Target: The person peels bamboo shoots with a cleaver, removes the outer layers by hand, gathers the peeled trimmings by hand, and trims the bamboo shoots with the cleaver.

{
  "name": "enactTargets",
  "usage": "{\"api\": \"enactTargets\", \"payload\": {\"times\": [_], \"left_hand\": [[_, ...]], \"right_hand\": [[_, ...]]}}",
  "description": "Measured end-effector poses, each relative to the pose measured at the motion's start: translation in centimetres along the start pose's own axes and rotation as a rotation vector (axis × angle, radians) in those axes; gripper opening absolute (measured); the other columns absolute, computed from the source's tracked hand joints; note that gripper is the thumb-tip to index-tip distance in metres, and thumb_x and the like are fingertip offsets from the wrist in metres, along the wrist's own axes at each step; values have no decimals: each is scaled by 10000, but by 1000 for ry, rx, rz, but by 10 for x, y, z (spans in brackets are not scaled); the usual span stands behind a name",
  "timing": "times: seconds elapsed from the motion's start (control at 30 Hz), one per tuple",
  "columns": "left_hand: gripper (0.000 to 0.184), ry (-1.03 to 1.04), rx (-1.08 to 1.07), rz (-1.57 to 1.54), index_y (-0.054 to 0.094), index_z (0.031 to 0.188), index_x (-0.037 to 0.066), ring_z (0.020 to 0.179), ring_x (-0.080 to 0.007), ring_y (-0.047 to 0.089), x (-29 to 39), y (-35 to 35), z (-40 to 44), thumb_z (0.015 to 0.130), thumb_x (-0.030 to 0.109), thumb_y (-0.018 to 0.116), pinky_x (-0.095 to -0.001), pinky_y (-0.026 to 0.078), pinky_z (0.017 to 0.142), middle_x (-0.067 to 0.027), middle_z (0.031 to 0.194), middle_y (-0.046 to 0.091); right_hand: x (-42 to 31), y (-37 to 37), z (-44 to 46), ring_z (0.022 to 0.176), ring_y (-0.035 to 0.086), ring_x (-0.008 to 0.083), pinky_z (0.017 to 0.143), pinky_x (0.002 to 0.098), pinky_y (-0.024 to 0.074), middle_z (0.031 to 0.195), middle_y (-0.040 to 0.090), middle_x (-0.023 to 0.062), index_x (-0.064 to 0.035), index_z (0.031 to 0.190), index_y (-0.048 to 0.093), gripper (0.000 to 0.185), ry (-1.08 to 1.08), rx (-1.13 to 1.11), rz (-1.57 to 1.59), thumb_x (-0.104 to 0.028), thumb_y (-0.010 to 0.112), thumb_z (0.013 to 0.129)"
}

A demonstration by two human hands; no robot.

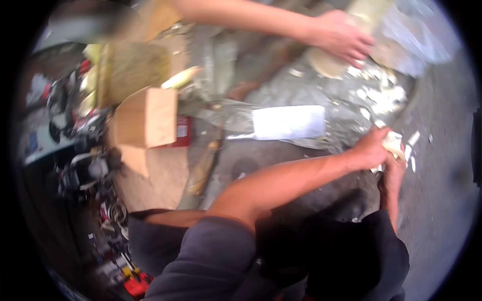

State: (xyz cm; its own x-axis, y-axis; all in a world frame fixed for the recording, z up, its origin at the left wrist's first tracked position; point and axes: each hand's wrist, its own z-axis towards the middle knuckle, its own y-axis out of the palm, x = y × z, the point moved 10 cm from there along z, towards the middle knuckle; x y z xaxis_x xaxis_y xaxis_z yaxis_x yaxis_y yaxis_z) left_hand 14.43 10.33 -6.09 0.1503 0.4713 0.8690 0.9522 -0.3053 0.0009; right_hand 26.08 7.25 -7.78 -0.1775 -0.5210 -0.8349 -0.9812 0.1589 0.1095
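My left hand point(371, 148) is closed at the right side of the view, its forearm stretching in from the lower left. Against it, from below, my right hand point(395, 165) is also closed. Between and just above the two hands is a crumpled pale object point(393, 144), gripped by both; its exact shape is blurred. Small white strips point(412, 143) lie on the ground right beside them. Above the hands, white scraps point(384, 98) are scattered on a grey plastic sheet point(281, 93).
A co-worker's hand point(344, 40) reaches in at the top over a pale round piece point(326, 62). A white cleaver-like blade point(288, 122) lies mid-view. Left are an open cardboard box point(160, 118), a wooden piece point(205, 168) and cluttered tools point(88, 168). Clear plastic point(416, 35) sits upper right.
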Motion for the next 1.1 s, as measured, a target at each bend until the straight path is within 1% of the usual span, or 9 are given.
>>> {"api": "enactTargets", "payload": {"times": [0.1, 0.33, 0.53, 0.8, 0.83, 0.87, 0.97, 1.0, 1.1], "left_hand": [[544, -57, 114, 174, 518, 1342, -28, 1202, -423, 542, 19, -52, -41, 822, 111, 594, -432, 430, 1030, -288, 1326, 512], [484, -341, 385, -72, 535, 1325, 25, 931, -179, 630, 88, -213, -226, 844, 35, 578, -318, 514, 764, -112, 1025, 668], [528, 119, 913, -370, 544, 1277, -16, 852, -157, 631, 152, -363, -358, 751, -65, 560, -277, 515, 697, -88, 1068, 667], [462, 686, 1183, -64, 587, 1187, -43, 952, -179, 648, 243, -551, -489, 727, -68, 552, -310, 520, 848, -85, 1063, 669], [517, 699, 1255, 13, 572, 1261, -53, 1028, -238, 658, 259, -572, -507, 750, 9, 607, -333, 501, 920, -143, 1150, 675], [353, 747, 1149, 111, 681, 1161, 35, 1009, -150, 629, 279, -579, -510, 823, -21, 597, -254, 503, 808, -68, 1204, 664], [386, 1007, 1334, 386, 666, 1178, 13, 1000, -151, 629, 320, -639, -563, 807, -30, 568, -249, 502, 824, -74, 1121, 689], [387, 898, 1397, 421, 661, 1190, 16, 1015, -161, 632, 320, -665, -565, 810, -4, 589, -257, 505, 837, -84, 1135, 688], [463, 339, 1595, 674, 628, 1268, 66, 1123, -251, 625, 285, -754, -548, 812, 129, 682, -351, 504, 923, -169, 1227, 656]], "right_hand": [[-26, 70, -23, 1004, 627, 163, 885, 282, 487, 1110, 650, 87, 9, 1251, 550, 491, 67, -184, 54, -34, 624, 768], [-96, 284, -129, 910, 657, 180, 758, 288, 541, 1082, 654, 130, 88, 1321, 454, 561, 319, -810, -157, -4, 634, 798], [-170, 491, -198, 855, 658, 184, 735, 298, 534, 1021, 689, 146, 114, 1272, 515, 531, -90, -1198, -218, -82, 661, 801], [-271, 702, -298, 830, 647, 159, 684, 314, 529, 978, 684, 91, 30, 1268, 560, 520, -756, -1377, -255, -150, 671, 793], [-283, 717, -307, 943, 678, 183, 827, 297, 542, 1018, 725, 112, -17, 1156, 668, 390, -779, -1342, -89, -17, 640, 767], [-298, 741, -321, 928, 671, 185, 844, 294, 534, 1068, 708, 141, 4, 1091, 677, 324, -809, -1397, 54, -37, 660, 769], [-330, 839, -342, 909, 670, 208, 691, 316, 561, 987, 702, 122, 12, 1190, 611, 450, -994, -1418, -87, -65, 699, 755], [-336, 861, -348, 958, 664, 234, 661, 322, 566, 1041, 686, 142, 15, 1245, 574, 521, -926, -1537, -237, -86, 713, 754], [-306, 870, -336, 1155, 581, 335, 579, 365, 584, 1281, 544, 203, 5, 1415, 404, 762, -1180, -1098, -630, -160, 748, 755]]}}
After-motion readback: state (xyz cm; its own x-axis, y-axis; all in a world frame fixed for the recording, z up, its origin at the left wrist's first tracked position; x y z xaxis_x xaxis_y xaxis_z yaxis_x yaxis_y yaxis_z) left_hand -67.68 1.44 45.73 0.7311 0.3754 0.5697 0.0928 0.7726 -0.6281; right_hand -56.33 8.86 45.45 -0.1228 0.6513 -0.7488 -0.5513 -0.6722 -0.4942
